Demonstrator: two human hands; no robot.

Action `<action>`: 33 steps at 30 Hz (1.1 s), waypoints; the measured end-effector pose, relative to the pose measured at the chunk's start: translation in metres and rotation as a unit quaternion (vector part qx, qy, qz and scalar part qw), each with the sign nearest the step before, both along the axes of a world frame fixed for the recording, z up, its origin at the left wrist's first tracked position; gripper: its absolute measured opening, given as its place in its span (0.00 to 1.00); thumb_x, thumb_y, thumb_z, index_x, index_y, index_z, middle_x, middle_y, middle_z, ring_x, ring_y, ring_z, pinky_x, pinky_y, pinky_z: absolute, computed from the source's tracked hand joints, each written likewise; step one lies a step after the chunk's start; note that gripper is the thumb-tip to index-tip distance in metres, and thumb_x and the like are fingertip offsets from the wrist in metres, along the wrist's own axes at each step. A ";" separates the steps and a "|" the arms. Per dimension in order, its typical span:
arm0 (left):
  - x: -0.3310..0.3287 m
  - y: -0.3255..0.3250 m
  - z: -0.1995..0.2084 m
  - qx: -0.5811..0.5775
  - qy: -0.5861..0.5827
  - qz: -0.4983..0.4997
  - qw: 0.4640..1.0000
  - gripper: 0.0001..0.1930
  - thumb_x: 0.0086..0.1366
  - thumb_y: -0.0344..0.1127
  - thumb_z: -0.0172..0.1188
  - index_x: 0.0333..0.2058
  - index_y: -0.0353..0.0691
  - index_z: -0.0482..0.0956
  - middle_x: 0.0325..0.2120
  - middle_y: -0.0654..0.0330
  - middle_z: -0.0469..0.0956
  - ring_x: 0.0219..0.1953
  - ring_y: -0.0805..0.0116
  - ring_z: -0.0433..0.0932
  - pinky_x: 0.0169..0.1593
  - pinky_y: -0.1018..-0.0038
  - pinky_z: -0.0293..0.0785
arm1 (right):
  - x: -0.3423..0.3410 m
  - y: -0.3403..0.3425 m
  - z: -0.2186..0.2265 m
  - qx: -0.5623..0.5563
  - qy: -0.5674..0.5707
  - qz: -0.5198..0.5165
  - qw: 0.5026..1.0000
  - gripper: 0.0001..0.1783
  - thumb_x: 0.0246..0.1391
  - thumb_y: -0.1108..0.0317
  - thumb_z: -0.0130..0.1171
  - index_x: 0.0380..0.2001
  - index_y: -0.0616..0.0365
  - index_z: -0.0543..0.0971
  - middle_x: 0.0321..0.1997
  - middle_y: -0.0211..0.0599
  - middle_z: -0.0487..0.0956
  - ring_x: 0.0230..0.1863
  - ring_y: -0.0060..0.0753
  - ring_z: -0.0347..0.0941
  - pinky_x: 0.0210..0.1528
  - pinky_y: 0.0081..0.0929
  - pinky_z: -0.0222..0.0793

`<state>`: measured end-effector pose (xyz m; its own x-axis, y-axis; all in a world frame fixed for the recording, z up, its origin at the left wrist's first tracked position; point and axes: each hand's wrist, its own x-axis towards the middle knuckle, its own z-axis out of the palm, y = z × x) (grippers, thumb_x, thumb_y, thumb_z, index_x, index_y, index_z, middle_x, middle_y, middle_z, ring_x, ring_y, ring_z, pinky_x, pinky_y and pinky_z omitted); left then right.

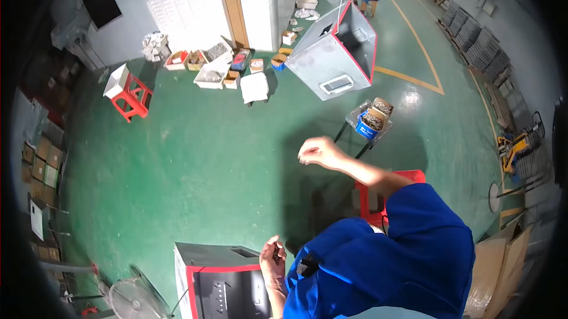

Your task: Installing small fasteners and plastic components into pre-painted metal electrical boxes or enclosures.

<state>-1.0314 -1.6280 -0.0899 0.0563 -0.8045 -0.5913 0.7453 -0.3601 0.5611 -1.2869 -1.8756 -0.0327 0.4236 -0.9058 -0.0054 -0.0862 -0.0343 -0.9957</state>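
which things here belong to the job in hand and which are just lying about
Likely in use:
small dark thing in the left hand
red-rimmed metal box beside it
blue box of small parts, near the right hand

Apparently lying about:
fan
red stool, far left

Pale grey sheet-metal cabinet [207, 255], at the person's left and visible only in part, its open face bordered in red and revealing a black interior with small pale marks in a row; a dark rectangular cut-out occupies the right end of its upper face. Small dark item [276, 253], held in the person's left hand [270, 267] just beside the cabinet's corner, its shape largely hidden by the fingers. Blue box [365, 131] and brown carton [382, 114], both open-topped, set side by side on a small stool [353, 117] and filled with small greyish pieces [373, 120].
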 end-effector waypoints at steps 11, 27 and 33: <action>-0.123 -0.132 0.012 -0.065 0.016 0.008 0.998 0.13 0.68 0.39 0.48 0.40 0.35 0.76 0.14 0.67 0.65 0.14 0.81 0.58 0.18 0.84 0.54 | -0.195 -0.282 0.112 -0.510 0.455 0.008 0.730 0.05 0.40 0.74 0.62 0.24 0.61 0.76 0.27 0.37 0.72 0.35 0.40 0.70 0.37 0.33 0.67; -0.203 -0.204 0.003 -0.015 -0.005 0.043 0.999 0.12 0.68 0.38 0.48 0.37 0.37 0.77 0.16 0.67 0.67 0.15 0.81 0.56 0.19 0.84 0.51 | -0.130 -0.370 0.091 -0.547 0.633 0.285 0.467 0.05 0.34 0.69 0.57 0.15 0.59 0.80 0.21 0.45 0.78 0.27 0.41 0.77 0.27 0.37 0.71; -0.191 -0.199 -0.007 -0.050 0.017 0.041 0.998 0.12 0.69 0.39 0.47 0.37 0.37 0.75 0.15 0.66 0.68 0.14 0.81 0.58 0.17 0.83 0.51 | -0.109 -0.341 0.075 -0.663 0.659 0.290 0.204 0.05 0.41 0.65 0.57 0.18 0.51 0.80 0.18 0.29 0.77 0.24 0.34 0.74 0.25 0.38 0.64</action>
